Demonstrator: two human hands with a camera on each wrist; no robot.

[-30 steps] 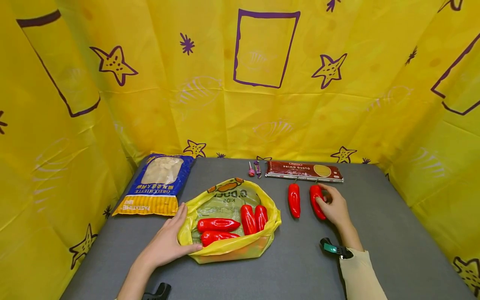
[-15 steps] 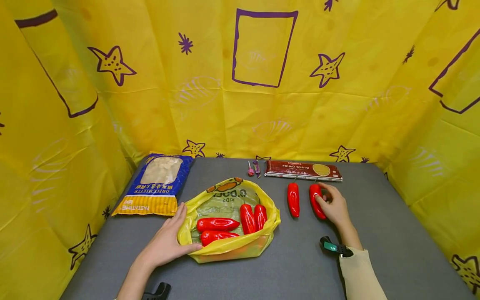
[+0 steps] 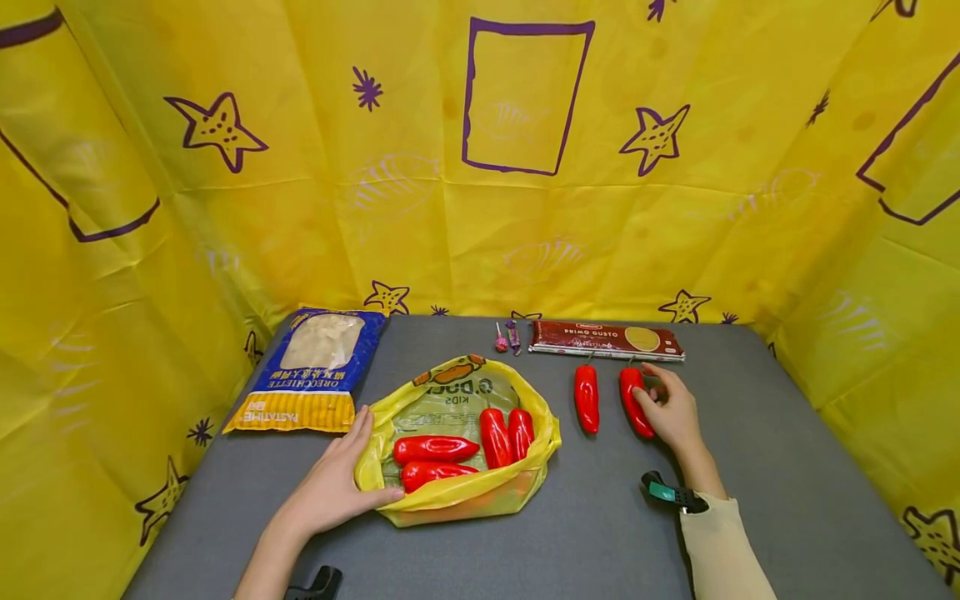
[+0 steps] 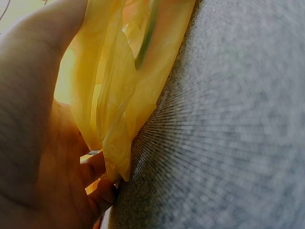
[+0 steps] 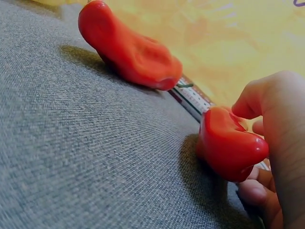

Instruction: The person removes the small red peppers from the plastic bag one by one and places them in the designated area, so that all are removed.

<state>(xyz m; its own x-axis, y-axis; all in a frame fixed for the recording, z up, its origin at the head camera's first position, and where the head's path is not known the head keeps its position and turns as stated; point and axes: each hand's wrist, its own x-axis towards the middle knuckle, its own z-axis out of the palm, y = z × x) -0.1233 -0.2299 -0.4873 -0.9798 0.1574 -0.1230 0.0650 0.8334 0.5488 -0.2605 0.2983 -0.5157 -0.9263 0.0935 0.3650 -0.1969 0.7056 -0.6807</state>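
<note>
A yellow plastic bag (image 3: pixel 495 500) stands with its mouth spread wide, several red peppers (image 3: pixel 435 450) lying inside. My left hand (image 3: pixel 337 487) rests against its left side, fingers straight along the rim and thumb across the front edge. In the left wrist view, the bag's yellow film (image 4: pixel 114 105) hangs beside the palm. To the right of the bag, my right hand (image 3: pixel 671 412) grips a red pepper (image 3: pixel 632 400) that lies on the table, its thumb and fingers on either side. Another red pepper (image 5: pixel 128 47) lies just left of it, apart from the hand.
Behind the peppers lies a brown Primo Gusto pasta pack (image 3: pixel 607 340). A lollipop (image 3: pixel 501 340) and a small purple-wrapped candy (image 3: pixel 513 335) are left of it. A blue and yellow orecchiette bag (image 3: pixel 307 367) lies on the grey table (image 3: pixel 585 542) at left. Yellow curtains (image 3: pixel 420 233) surround the table.
The right thumb and fingers have shifted slightly on the pepper, which has barely moved. The left hand and the bag hold still.
</note>
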